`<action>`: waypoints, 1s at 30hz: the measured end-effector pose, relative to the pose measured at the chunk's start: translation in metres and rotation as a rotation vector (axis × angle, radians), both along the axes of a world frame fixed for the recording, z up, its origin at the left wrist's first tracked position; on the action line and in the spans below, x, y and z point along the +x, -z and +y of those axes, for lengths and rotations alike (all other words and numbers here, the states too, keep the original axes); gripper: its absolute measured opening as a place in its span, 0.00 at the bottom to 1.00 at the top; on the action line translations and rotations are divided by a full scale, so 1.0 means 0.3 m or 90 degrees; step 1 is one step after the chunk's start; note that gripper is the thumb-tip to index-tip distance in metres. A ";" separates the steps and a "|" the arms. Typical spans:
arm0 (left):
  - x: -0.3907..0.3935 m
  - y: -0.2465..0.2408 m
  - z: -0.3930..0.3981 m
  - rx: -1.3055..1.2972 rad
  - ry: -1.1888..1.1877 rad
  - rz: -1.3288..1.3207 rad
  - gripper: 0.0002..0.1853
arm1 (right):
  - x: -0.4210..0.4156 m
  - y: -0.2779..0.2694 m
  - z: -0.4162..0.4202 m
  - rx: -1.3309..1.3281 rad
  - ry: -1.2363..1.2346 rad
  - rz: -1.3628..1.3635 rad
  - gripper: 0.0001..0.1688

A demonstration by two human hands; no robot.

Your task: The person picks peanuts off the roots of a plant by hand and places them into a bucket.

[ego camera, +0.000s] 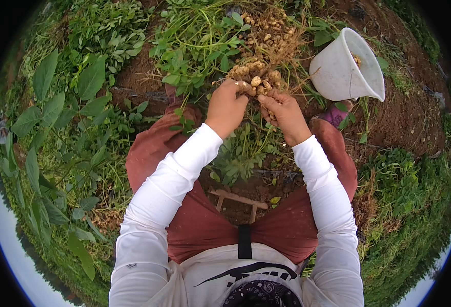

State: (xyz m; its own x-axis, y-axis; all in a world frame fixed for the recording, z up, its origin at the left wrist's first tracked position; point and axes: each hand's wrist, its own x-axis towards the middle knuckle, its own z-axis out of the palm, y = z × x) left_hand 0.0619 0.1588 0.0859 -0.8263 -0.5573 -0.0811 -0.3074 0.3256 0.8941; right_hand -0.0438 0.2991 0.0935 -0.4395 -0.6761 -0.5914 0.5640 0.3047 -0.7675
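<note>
A cluster of peanut pods on uprooted plants lies in front of me, between my knees. My left hand has its fingers closed at the near left edge of this cluster. On the right, my right hand is curled around several loose peanut pods, while its thumb and forefinger meet the cluster. More pods and brown roots spread just beyond. The leafy peanut stems extend to the left of the pods. My fingertips are partly hidden among the pods.
A white plastic bucket leans tilted beside my right foot, with some pods inside. Under me is a small wooden stool. Tall leafy plants rise close on my left. Brown soil shows at the right.
</note>
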 end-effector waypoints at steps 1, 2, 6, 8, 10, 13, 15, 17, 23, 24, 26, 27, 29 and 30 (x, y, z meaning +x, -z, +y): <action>0.001 0.006 -0.005 -0.007 -0.001 0.002 0.09 | 0.006 0.006 0.001 -0.027 -0.014 0.072 0.12; 0.000 0.012 -0.008 -0.019 -0.004 -0.005 0.10 | 0.014 0.014 0.002 -0.054 -0.029 0.145 0.12; -0.001 0.018 -0.007 -0.061 0.002 -0.014 0.11 | 0.006 -0.001 0.006 -0.110 -0.029 0.101 0.10; -0.001 0.017 -0.005 -0.062 0.008 -0.016 0.11 | 0.002 -0.009 0.011 -0.121 -0.032 0.049 0.09; 0.001 0.015 -0.013 -0.048 0.007 -0.026 0.12 | 0.007 -0.012 0.018 -0.127 -0.064 0.043 0.11; 0.004 0.037 -0.028 -0.075 0.002 -0.028 0.13 | 0.023 -0.024 0.013 -0.097 -0.067 0.069 0.10; 0.014 0.038 -0.054 -0.123 -0.042 -0.063 0.14 | 0.081 -0.102 0.021 -0.198 -0.193 0.130 0.10; -0.001 0.026 -0.067 -0.112 -0.081 -0.108 0.15 | 0.095 -0.133 0.030 -0.218 -0.203 0.124 0.10; -0.016 -0.017 -0.024 0.168 -0.051 -0.036 0.11 | 0.000 0.016 0.029 -0.049 0.093 0.093 0.08; -0.017 -0.029 -0.011 0.126 -0.002 -0.037 0.19 | -0.001 0.012 0.033 -0.046 0.088 0.071 0.08; -0.019 -0.040 0.023 0.058 0.062 -0.064 0.25 | 0.002 -0.005 0.030 -0.041 0.076 0.027 0.09; -0.021 -0.045 0.036 0.023 0.094 -0.076 0.28 | 0.007 -0.008 0.027 -0.042 0.097 0.037 0.10; -0.019 -0.044 0.044 -0.026 0.131 -0.090 0.34 | 0.026 -0.014 0.009 -0.042 0.138 0.058 0.11; -0.018 -0.041 0.043 -0.045 0.137 -0.100 0.34 | 0.039 -0.016 -0.010 -0.119 0.196 0.035 0.15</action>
